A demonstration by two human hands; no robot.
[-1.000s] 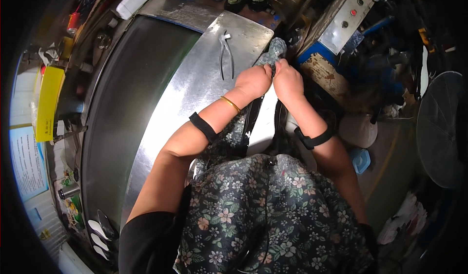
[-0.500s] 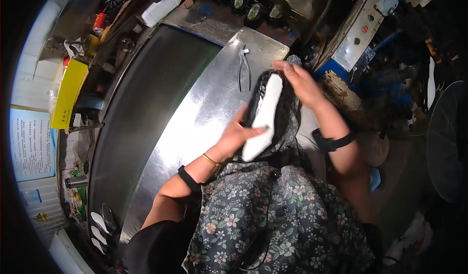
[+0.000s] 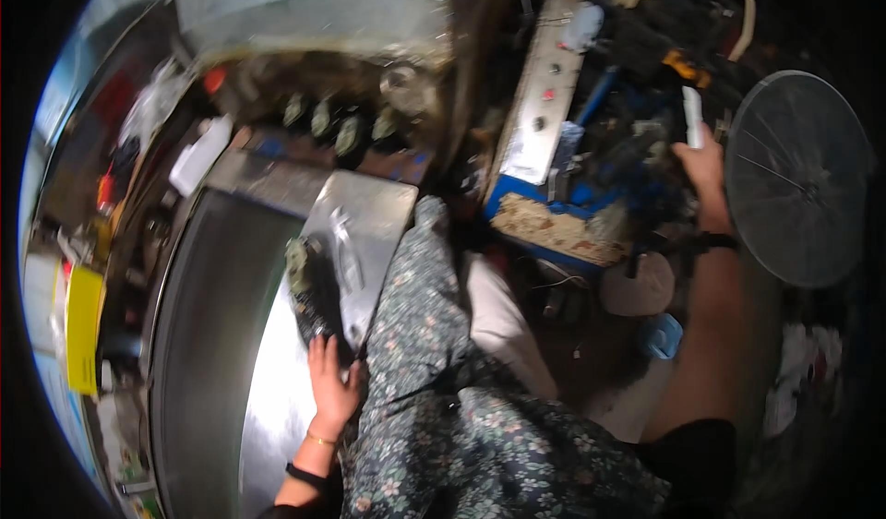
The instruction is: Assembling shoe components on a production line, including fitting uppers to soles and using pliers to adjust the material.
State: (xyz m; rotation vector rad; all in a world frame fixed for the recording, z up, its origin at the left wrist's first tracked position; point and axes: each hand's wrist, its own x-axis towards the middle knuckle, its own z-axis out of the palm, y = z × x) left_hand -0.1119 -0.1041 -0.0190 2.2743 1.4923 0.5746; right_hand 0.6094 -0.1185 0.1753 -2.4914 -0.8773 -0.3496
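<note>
On the shiny metal plate (image 3: 277, 399) lies a black shoe upper (image 3: 310, 309) on a greenish last; the last shows at the far end. My left hand (image 3: 332, 385) rests over its near end, fingers stretched out and thumb apart. Just right of the shoe lie metal pliers (image 3: 347, 259), blurred. Far out to the right, my right hand (image 3: 703, 161) is closed round the lower end of a long, flat white piece (image 3: 692, 118), which looks like an insole. Motion blur softens that hand.
A control panel (image 3: 544, 95) with buttons stands ahead to the right, above a blue-edged machine. A round mesh fan guard (image 3: 803, 182) is beside my right forearm. Several lasted shoes (image 3: 347, 136) line the back ledge. A dark belt (image 3: 217, 334) runs left of the plate.
The shoe, held in front of me with its white underside up, now lies on the plate under my left hand. My right hand has swung far right to the white piece. My view has turned right.
</note>
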